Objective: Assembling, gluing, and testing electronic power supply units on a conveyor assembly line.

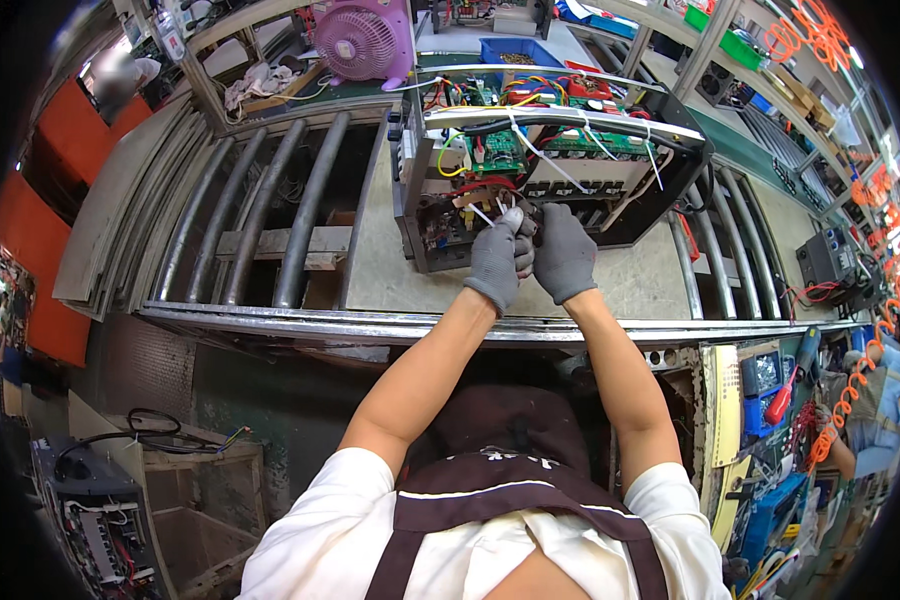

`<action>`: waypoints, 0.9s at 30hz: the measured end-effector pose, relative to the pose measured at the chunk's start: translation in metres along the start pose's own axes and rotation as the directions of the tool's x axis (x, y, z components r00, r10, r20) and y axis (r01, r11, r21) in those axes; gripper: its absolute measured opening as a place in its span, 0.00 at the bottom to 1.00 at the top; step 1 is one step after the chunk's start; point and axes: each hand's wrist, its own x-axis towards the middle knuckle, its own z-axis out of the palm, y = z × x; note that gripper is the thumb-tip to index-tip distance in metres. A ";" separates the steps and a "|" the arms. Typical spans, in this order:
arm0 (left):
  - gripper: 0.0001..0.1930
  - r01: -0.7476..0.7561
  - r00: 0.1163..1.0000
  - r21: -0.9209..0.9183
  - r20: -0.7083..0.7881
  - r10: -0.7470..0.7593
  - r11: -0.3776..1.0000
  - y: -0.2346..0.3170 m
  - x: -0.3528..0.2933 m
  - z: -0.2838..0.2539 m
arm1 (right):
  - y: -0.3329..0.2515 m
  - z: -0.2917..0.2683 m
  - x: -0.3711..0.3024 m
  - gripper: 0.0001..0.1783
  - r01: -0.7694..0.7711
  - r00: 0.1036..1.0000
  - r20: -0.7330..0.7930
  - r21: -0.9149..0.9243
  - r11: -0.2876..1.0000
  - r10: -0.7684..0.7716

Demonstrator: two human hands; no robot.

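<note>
An open electrical unit with a black housing, green circuit boards and bundled coloured wires stands on a board on the roller conveyor. My left hand, in a grey glove, is closed at the unit's near lower opening, its fingertips pinching by a white cable tie. Close beside it, my right hand, also gloved in grey, has its fingers bent together inside the same opening. What the right fingertips hold is hidden. More white cable ties hang from the black cable along the unit's top.
Metal rollers lie left and right of the board. A purple fan and a blue parts bin stand behind. Tools, including a red-handled one, hang at the right. Another person is at the far right.
</note>
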 end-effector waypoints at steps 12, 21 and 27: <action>0.12 -0.073 0.997 -0.081 -0.012 0.072 0.994 0.014 -0.019 0.053 | 0.018 -0.019 0.016 0.22 -0.058 0.982 -0.167 0.192 0.980 0.090; 0.10 0.068 0.973 -0.351 0.229 0.015 0.934 0.028 0.011 0.076 | 0.042 0.015 0.032 0.07 -0.068 0.995 -0.022 0.586 0.807 0.100; 0.10 0.081 0.979 -0.313 0.204 -0.017 0.946 0.026 0.014 0.082 | 0.020 -0.014 0.032 0.13 0.049 0.998 -0.059 0.779 0.626 -0.006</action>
